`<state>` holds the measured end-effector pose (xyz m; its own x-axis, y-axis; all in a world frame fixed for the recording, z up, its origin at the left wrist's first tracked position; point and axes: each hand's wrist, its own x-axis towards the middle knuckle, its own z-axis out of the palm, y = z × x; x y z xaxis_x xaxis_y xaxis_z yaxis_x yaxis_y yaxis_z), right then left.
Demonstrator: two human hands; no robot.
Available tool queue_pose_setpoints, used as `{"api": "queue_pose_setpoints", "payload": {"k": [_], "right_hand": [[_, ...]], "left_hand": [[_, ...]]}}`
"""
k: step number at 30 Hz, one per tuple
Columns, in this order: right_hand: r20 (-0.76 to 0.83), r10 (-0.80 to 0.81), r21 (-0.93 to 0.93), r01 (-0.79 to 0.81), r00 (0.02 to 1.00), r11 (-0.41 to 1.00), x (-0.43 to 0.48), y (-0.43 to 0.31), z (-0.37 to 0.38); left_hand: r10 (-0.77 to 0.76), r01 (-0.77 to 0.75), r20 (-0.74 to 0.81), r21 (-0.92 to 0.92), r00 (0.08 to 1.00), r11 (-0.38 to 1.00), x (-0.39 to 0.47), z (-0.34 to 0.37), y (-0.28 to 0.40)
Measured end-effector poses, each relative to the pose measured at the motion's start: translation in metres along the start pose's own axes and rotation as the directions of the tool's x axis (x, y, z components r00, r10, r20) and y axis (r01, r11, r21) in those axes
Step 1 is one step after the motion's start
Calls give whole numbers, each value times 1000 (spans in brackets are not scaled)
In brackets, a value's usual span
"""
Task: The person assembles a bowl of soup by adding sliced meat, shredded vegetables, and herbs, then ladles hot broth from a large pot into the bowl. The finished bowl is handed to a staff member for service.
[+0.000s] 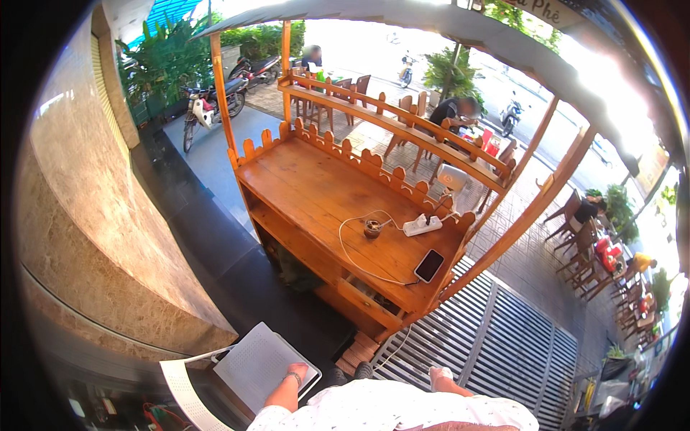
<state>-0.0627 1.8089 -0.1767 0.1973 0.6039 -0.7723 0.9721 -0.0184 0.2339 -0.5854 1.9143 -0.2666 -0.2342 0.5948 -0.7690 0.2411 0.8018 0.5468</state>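
Note:
My left hand (297,370), with a band on its wrist, is over the perforated seat of a light grey chair (253,358), near its right edge. Whether it touches the seat or grips anything is unclear. On the right, my right hand (441,374) hangs over a metal floor grating (485,345); something pale shows at its fingers, too small to make out. Before me stands a wooden counter (312,183) with a picket-shaped border. On it are a smartphone (429,265) with a white cable (345,250), a small brown pot (372,229) and a white power strip (422,225).
Wooden posts (539,215) carry a roof over the counter. A marble-clad wall (108,215) runs along the left. Motorbikes (215,105) are parked beyond. Seated people (455,112) and wooden chairs (571,210) line the pavement. A partly open drawer (369,301) is below the countertop.

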Motion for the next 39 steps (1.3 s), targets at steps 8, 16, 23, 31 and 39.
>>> {"api": "queue_pose_setpoints", "payload": {"k": [8, 16, 23, 31, 39], "right_hand": [[-141, -35, -12, 34, 989, 999, 43, 15, 9], [137, 120, 380, -164, 983, 910, 7, 20, 19], [136, 87, 240, -118, 987, 964, 13, 17, 47], [313, 575, 732, -578, 756, 362, 48, -43, 8], [353, 406, 774, -507, 843, 379, 71, -124, -158]], "left_hand": [[-147, 92, 94, 437, 985, 895, 2, 32, -5], [-51, 45, -8, 614, 999, 788, 20, 21, 23], [-11, -29, 60, 622, 998, 782, 66, 13, 62], [-140, -619, 607, 783, 782, -63, 201, -14, 104], [-154, -727, 710, 673, 687, -139, 266, -24, 216]]}}
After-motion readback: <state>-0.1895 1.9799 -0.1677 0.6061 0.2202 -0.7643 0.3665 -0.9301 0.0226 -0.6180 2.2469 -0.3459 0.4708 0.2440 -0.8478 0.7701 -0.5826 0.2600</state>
